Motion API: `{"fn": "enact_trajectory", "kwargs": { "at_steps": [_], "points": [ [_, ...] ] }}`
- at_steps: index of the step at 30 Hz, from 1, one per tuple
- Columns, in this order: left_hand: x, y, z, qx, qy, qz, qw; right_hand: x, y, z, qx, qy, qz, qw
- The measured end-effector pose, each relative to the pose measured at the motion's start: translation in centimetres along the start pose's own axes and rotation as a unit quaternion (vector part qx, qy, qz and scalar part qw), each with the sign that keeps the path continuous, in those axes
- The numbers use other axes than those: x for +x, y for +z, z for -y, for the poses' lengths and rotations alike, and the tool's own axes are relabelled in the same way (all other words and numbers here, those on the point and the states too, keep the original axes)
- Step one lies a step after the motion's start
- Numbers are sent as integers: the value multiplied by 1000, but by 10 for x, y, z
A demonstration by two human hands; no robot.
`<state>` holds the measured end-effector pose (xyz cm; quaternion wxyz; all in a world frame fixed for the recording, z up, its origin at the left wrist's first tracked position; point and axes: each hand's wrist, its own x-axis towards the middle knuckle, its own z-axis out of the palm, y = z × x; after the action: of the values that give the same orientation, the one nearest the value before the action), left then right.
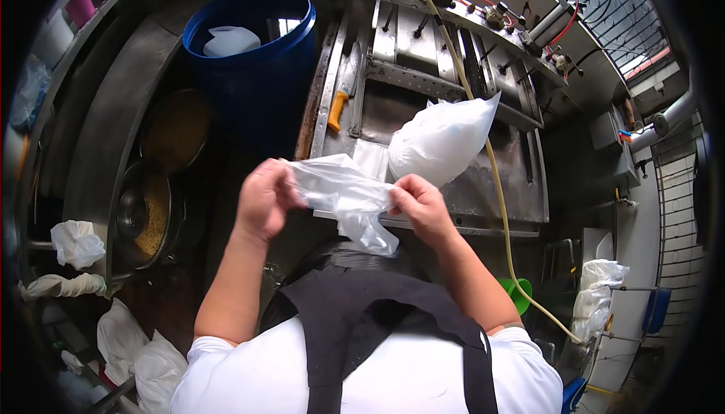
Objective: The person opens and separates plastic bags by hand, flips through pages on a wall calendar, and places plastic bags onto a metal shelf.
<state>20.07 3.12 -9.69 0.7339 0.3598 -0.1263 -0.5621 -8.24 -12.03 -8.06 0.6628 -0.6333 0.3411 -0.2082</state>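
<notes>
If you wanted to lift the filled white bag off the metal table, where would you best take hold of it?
Probably by the upper right corner of the filled bag, coming from above. There the plastic narrows to a loose point, while the rest bulges full and taut, offering little to pinch. Both the left hand and right hand currently hold an empty bag.

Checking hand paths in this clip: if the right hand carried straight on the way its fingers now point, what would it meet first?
The right hand points leftward into the empty plastic bag it already pinches; beyond that, likely the left hand gripping the bag's other side. Depth is hard to judge.
</notes>
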Motion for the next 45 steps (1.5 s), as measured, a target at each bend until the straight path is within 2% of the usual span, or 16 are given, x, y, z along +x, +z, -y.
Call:
{"fn": "enact_trajectory", "kwargs": {
  "at_steps": [2,4,7,10,12,14,16,18,22,24,28,30,34,39,42,45],
  "points": [
    [3,2,-15,173,131,-115,969,-4,-4,8,6,8,-21,1000],
    [-2,18,-21,412,334,-155,834,-5,-4,8,8,7,-28,1000],
    [-12,58,-23,561,477,7,677,-5,-2,8,33,-2,-18,999],
    [-6,77,21,685,342,114,632,-2,-3,22,73,-21,1,997],
    [2,76,36,712,-71,263,647,7,-11,25,-107,-296,-14,949],
    [-3,83,36,626,-126,341,690,10,-19,34,-39,-302,-6,952],
    [-10,95,14,481,-114,347,797,11,-36,33,200,-129,107,965],
    [-12,92,7,284,-50,262,921,12,-54,22,154,-60,143,976],
    [13,103,8,-6,58,150,987,-5,-71,38,149,68,354,921],
    [23,105,15,47,44,151,986,-6,-85,24,61,-19,307,949],
    [19,135,49,300,-91,205,927,-6,-111,31,173,-123,193,958],
    [25,153,67,363,-101,174,910,-8,-122,27,187,-86,200,958],
    [42,179,76,209,82,65,972,-28,-124,43,189,-19,273,943],
    [42,188,75,200,35,88,975,-27,-149,28,80,-57,223,970],
    [38,176,80,380,-139,210,890,-23,-166,47,415,-136,108,893],
    [41,168,76,479,-100,283,825,-27,-168,45,432,-60,87,896]
  ]
}}
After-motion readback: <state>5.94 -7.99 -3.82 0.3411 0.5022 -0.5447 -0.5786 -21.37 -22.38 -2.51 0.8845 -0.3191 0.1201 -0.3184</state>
